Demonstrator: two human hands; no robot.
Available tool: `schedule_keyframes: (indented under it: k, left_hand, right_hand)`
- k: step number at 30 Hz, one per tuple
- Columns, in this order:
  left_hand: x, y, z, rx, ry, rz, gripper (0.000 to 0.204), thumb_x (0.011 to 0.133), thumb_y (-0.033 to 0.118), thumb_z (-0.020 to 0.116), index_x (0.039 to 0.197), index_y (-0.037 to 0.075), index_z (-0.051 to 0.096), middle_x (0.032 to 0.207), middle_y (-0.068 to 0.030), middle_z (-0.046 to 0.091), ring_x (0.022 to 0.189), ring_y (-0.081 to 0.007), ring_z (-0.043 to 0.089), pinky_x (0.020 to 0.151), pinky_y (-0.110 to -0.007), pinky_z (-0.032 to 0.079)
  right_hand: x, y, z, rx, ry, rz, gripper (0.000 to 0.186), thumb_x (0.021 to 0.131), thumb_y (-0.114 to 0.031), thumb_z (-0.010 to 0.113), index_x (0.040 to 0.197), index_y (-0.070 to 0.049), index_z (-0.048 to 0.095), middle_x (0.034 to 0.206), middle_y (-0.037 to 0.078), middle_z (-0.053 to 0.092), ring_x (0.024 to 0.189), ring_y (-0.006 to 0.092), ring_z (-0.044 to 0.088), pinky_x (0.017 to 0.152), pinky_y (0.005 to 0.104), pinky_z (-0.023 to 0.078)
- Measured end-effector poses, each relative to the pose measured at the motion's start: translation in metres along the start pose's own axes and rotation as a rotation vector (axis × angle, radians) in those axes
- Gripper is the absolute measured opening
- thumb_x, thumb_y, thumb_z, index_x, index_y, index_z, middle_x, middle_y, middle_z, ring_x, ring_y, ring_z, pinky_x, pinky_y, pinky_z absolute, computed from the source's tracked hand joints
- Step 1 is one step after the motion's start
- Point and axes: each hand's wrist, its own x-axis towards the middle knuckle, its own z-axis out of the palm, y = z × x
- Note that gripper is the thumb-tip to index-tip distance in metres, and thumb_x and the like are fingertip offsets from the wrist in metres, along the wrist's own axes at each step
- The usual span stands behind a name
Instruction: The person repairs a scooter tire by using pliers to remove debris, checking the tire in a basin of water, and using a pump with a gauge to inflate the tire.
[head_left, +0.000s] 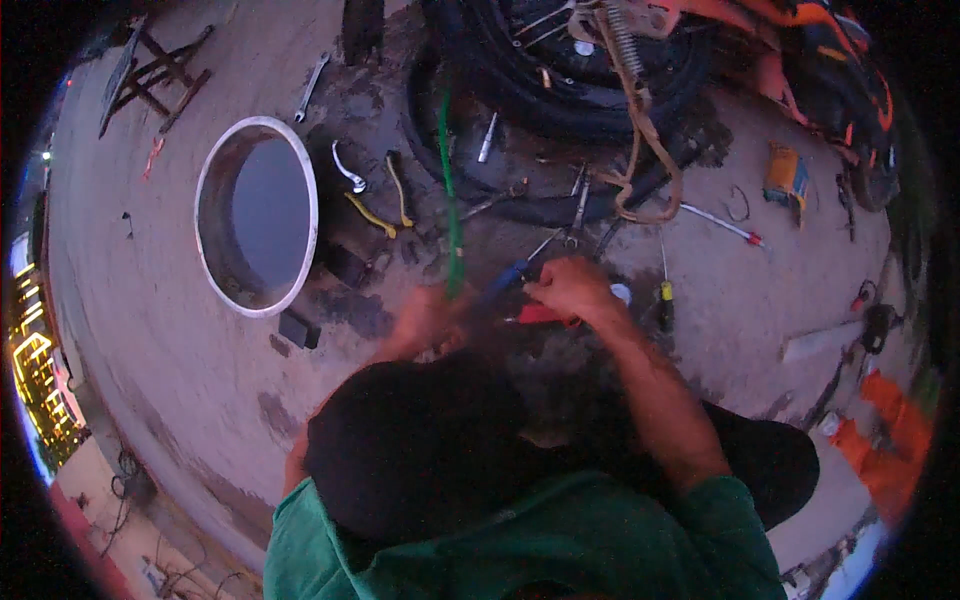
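Note:
My left hand is closed and smeared by motion; what it grips cannot be made out. A thin green hose comes down from the wheel to that hand, though whether the fingers hold it is unclear. Fingers bent in a pinch, my right hand is above a red object on the ground. Anything between its fingertips is too small to name. A blue-handled screwdriver lies just left of it. Between both hands is a dark blurred patch.
A wheel with a black tyre stands ahead, beside a kickstand. A round basin of water is at left. Around lie a wrench, yellow-handled pliers, a yellow screwdriver and a yellow-blue packet.

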Motion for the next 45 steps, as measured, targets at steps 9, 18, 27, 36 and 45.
schedule_keyframes:
  k: [9, 18, 27, 36, 45]
  left_hand:
    - [0.029, -0.003, 0.039, 0.291, -0.122, 0.066, 0.037, 0.095, 0.041, 0.057, 0.099, 0.006, 0.069, 0.079, -0.0209, 0.068, 0.074, -0.0398, 0.064, 0.068, -0.047, 0.049]
    - [0.006, 0.061, 0.016, -0.163, -0.18, 0.032, 0.022, 0.091, 0.027, 0.067, 0.095, 0.005, 0.065, 0.066, -0.0083, 0.061, 0.067, -0.0192, 0.063, 0.058, -0.038, 0.047]
    - [0.025, 0.023, 0.002, -0.743, -0.035, 0.147, 0.025, 0.088, 0.03, 0.069, 0.084, 0.006, 0.066, 0.06, 0.0008, 0.056, 0.049, -0.0083, 0.049, 0.045, -0.024, 0.038]
    - [0.043, 0.033, 0.032, -0.427, 0.014, -0.062, 0.038, 0.096, 0.04, 0.059, 0.084, 0.004, 0.066, 0.06, -0.0009, 0.057, 0.052, -0.0112, 0.052, 0.048, -0.028, 0.039]
    - [0.063, 0.084, 0.077, 0.214, -0.212, 0.202, 0.031, 0.089, 0.04, 0.065, 0.095, 0.009, 0.067, 0.081, -0.0132, 0.069, 0.076, -0.0298, 0.068, 0.069, -0.042, 0.051]
  right_hand:
    - [0.011, -0.051, -0.027, 0.847, 0.144, -0.188, 0.046, 0.1, -0.045, 0.048, 0.105, -0.003, 0.066, 0.086, 0.01, 0.068, 0.084, 0.0228, 0.065, 0.079, 0.036, 0.05]
    - [0.007, -0.042, -0.023, 1.008, 0.303, -0.305, 0.034, 0.101, -0.035, 0.052, 0.11, -0.006, 0.066, 0.09, 0.002, 0.067, 0.082, 0.0104, 0.061, 0.073, 0.0272, 0.048]
    - [-0.008, -0.027, -0.05, 1.283, 0.12, -0.321, 0.031, 0.103, -0.032, 0.049, 0.108, -0.007, 0.066, 0.104, 0.001, 0.069, 0.091, 0.0117, 0.063, 0.075, 0.0266, 0.051]
    - [-0.01, 0.006, -0.051, 1.126, 0.073, -0.338, 0.029, 0.104, -0.03, 0.045, 0.108, -0.007, 0.063, 0.108, 0.005, 0.068, 0.1, 0.0117, 0.063, 0.077, 0.0264, 0.053]
    - [-0.017, 0.041, -0.031, 1.1, -0.034, -0.316, 0.032, 0.103, -0.03, 0.051, 0.11, -0.001, 0.063, 0.094, 0.004, 0.068, 0.087, 0.0117, 0.064, 0.076, 0.0269, 0.052]
